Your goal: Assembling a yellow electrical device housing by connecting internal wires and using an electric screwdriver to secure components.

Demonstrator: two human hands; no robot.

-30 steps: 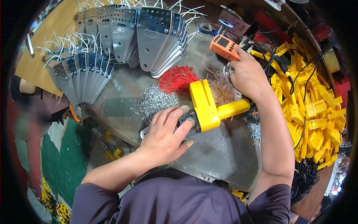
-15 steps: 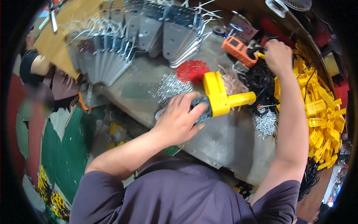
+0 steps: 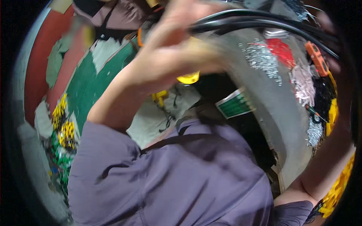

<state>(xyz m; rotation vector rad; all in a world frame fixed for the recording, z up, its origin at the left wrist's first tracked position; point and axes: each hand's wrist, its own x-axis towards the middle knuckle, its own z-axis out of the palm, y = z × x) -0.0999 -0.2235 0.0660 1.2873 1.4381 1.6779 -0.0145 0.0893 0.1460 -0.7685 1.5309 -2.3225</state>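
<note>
My left hand (image 3: 181,45) is raised high in front of me, smeared by motion, so its finger pose is unclear. Two thick black cables (image 3: 260,23) run from beside its fingers across the top toward the right; I cannot tell whether it grips them. Below its wrist shows a rounded yellow piece (image 3: 189,78), mostly covered by the hand. My right hand (image 3: 329,45) is a dark blur at the far right, near the right end of the cables; its fingers cannot be made out.
On the grey metal bench (image 3: 264,107) lie silver screws (image 3: 262,58), small red parts (image 3: 281,52), pale clear pieces (image 3: 302,83) and an orange meter (image 3: 316,58). Yellow housings (image 3: 339,188) are heaped at right. A green board (image 3: 234,104) is by the bench edge.
My view has swung left. My left hand has risen from the bench, where it held a yellow housing with a handle. Black cables now cross the top. My right hand has moved farther right in view.
</note>
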